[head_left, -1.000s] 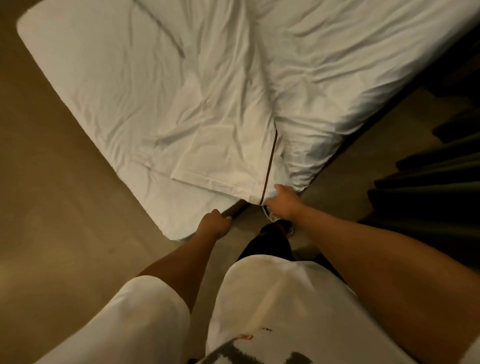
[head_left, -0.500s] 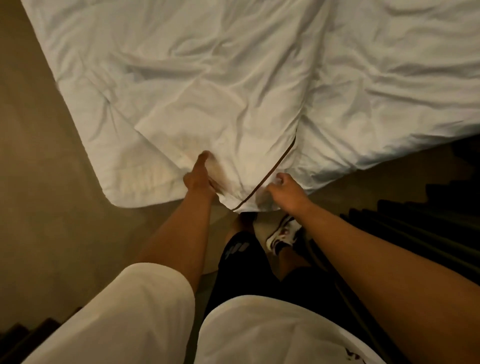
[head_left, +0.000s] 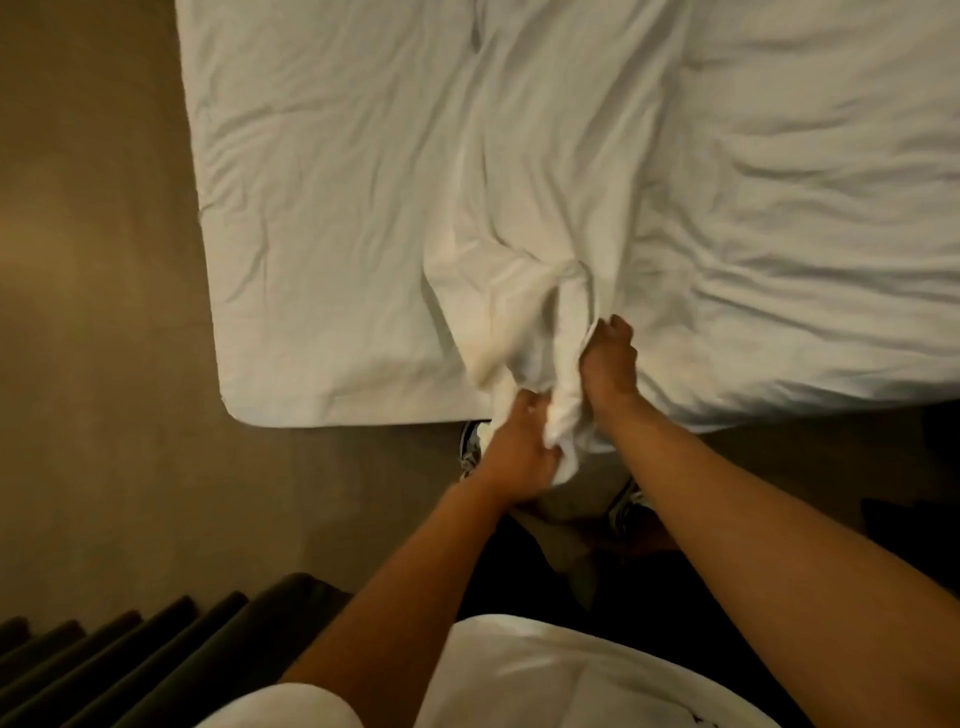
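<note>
A white bed with a creased fitted sheet fills the upper part of the head view. On it lies a loose white sheet, gathered into a bunch at the bed's near edge. My left hand grips the lower end of that bunch just off the mattress edge. My right hand grips the bunched sheet a little higher and to the right, on the mattress edge. The fabric stretches in folds from both hands toward the bed's middle.
Tan carpet floor lies left of and in front of the bed. Dark pleated curtain folds show at the bottom left. My shoes stand on the floor below the bed edge. My white shirt covers the bottom.
The view has swung so the bed edge faces me. Both hands have come together and bunched up the sheet corner, which earlier lay flat with its brown trim line showing.
</note>
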